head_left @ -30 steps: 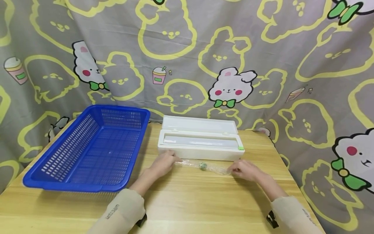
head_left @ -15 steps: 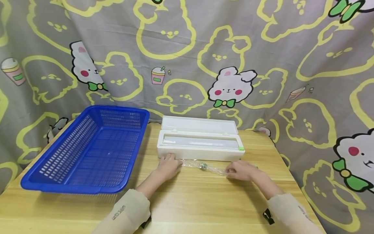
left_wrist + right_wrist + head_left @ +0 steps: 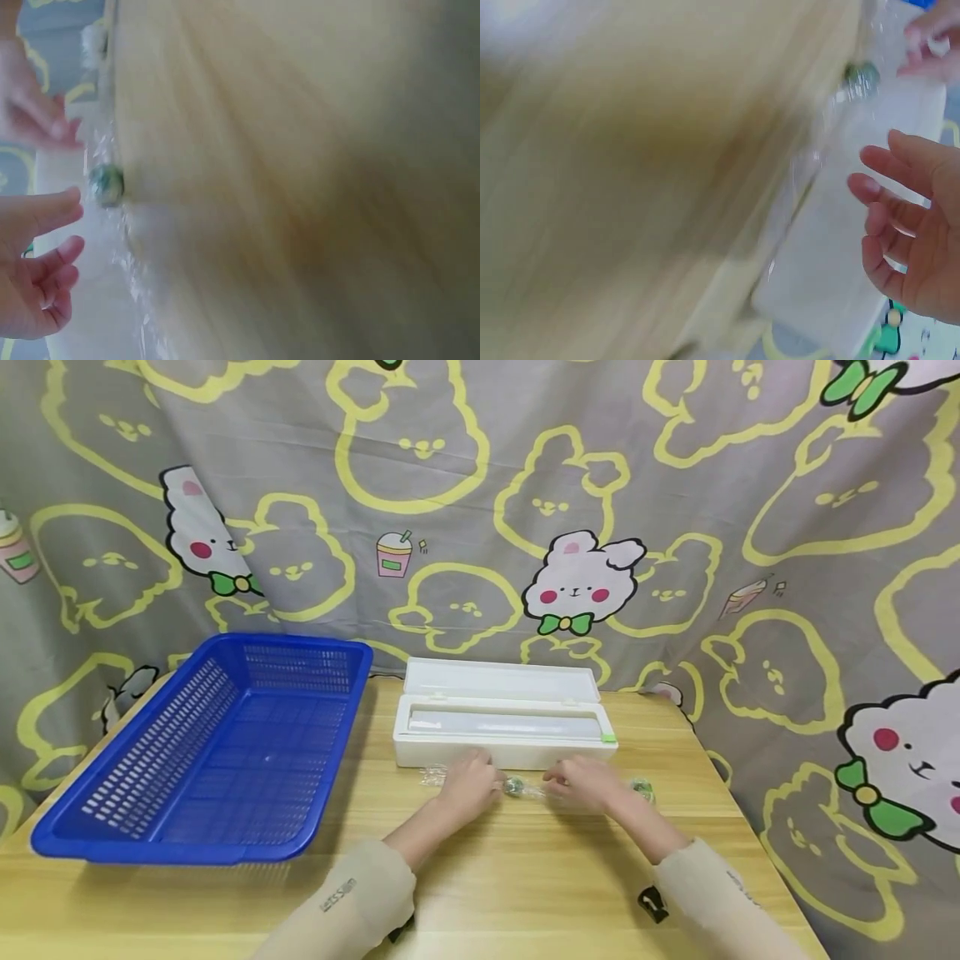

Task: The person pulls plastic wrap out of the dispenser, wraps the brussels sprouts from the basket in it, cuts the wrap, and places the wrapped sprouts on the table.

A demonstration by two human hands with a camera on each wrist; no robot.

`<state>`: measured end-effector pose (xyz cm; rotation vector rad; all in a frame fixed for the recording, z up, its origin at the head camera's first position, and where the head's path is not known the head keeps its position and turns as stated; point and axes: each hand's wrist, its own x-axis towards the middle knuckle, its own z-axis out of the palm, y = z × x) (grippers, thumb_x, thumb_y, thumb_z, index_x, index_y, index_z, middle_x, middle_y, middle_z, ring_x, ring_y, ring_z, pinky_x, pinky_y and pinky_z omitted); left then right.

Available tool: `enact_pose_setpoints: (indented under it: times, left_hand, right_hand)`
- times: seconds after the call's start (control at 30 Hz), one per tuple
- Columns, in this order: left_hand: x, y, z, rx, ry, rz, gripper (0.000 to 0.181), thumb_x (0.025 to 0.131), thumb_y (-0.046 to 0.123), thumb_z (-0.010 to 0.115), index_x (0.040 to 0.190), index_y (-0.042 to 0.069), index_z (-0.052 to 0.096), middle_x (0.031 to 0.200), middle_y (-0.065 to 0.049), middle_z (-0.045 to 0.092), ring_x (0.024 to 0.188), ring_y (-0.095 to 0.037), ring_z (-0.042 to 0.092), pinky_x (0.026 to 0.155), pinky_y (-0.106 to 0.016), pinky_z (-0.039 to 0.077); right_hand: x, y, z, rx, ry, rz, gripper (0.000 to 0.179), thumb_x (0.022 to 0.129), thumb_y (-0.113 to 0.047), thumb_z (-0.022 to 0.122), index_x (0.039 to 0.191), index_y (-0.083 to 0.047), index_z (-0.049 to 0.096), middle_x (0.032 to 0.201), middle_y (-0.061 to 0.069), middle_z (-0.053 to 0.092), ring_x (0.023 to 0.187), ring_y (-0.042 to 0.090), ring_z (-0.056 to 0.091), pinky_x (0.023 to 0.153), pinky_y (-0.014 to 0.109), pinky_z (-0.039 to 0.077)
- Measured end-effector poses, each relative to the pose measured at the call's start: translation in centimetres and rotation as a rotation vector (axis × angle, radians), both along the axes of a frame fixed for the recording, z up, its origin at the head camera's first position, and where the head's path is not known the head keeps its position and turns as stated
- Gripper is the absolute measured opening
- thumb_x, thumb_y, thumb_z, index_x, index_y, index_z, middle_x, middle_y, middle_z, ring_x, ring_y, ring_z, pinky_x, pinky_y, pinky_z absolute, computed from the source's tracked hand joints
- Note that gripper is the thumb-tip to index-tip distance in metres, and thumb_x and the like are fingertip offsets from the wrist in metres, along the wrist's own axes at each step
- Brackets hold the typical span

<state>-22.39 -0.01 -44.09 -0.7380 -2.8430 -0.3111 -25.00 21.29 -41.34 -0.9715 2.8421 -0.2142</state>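
A small round green-and-white thing (image 3: 513, 786) lies wrapped in clear cling film (image 3: 433, 775), whose loose ends stretch to both sides along the table. My left hand (image 3: 470, 787) is just left of this bundle. In the left wrist view its fingers are parted, with thumb and index finger near the ball. To the right of the bundle is my right hand (image 3: 585, 782); its loosely bent fingers (image 3: 889, 202) hold nothing and hover over the film in the right wrist view. Directly behind both hands stands a white cling film dispenser (image 3: 506, 753), lid raised, with a green slider (image 3: 608, 738).
A big blue plastic basket (image 3: 180, 852) takes up the left side of the wooden table (image 3: 525, 893). Another round green, shiny thing (image 3: 642, 789) sits by my right forearm. A grey patterned curtain (image 3: 465, 527) hangs behind the table.
Both hands have come inward from the outer ends of the film toward the ball, letting go of those ends. The second green thing now shows beside the right forearm.
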Motion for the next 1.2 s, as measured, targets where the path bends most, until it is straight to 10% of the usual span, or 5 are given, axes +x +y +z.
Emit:
enact_pose_setpoints:
  times: [0.2, 0.43, 0.83, 1.2]
  left_hand:
    - [-0.7, 2.2, -0.2, -0.081, 0.006, 0.029, 0.01, 0.077, 0.023, 0.07, 0.087, 0.02, 0.072, 0.087, 0.0, 0.062, 0.084, -0.016, 0.055, 0.074, -0.028, 0.047]
    - [-0.6, 2.9, -0.2, -0.125, 0.05, 0.041, 0.008, 0.077, 0.012, 0.068, 0.085, 0.014, 0.07, 0.093, -0.002, 0.063, 0.087, -0.017, 0.055, 0.074, -0.027, 0.049]
    - [1.0, 1.9, -0.3, -0.09, 0.079, -0.153, 0.015, 0.074, 0.009, 0.069, 0.08, 0.023, 0.068, 0.078, 0.002, 0.059, 0.076, -0.014, 0.051, 0.053, -0.021, 0.044]
    - [1.1, 0.9, -0.6, -0.051, 0.07, -0.281, 0.025, 0.071, 0.002, 0.069, 0.087, 0.022, 0.071, 0.078, 0.004, 0.06, 0.074, -0.011, 0.05, 0.067, -0.021, 0.044]
  right_hand:
    - [-0.6, -2.7, -1.1, -0.086, -0.043, 0.043, 0.016, 0.086, -0.017, 0.06, 0.075, -0.01, 0.068, 0.055, -0.007, 0.052, 0.048, 0.004, 0.039, 0.045, 0.02, 0.032]
    - [-0.5, -3.9, -1.2, -0.041, -0.019, 0.032, 0.018, 0.082, -0.024, 0.066, 0.067, -0.014, 0.064, 0.055, -0.007, 0.05, 0.05, 0.007, 0.04, 0.046, 0.022, 0.032]
    - [2.7, -4.4, -1.6, -0.187, -0.141, -0.098, 0.039, 0.073, -0.017, 0.066, 0.048, -0.02, 0.037, 0.041, -0.013, 0.029, 0.039, 0.003, 0.027, 0.039, 0.018, 0.022]
    - [4.0, -5.0, -2.7, -0.275, -0.216, -0.237, 0.038, 0.075, -0.019, 0.066, 0.049, -0.018, 0.038, 0.042, -0.011, 0.032, 0.039, 0.004, 0.028, 0.038, 0.016, 0.021]
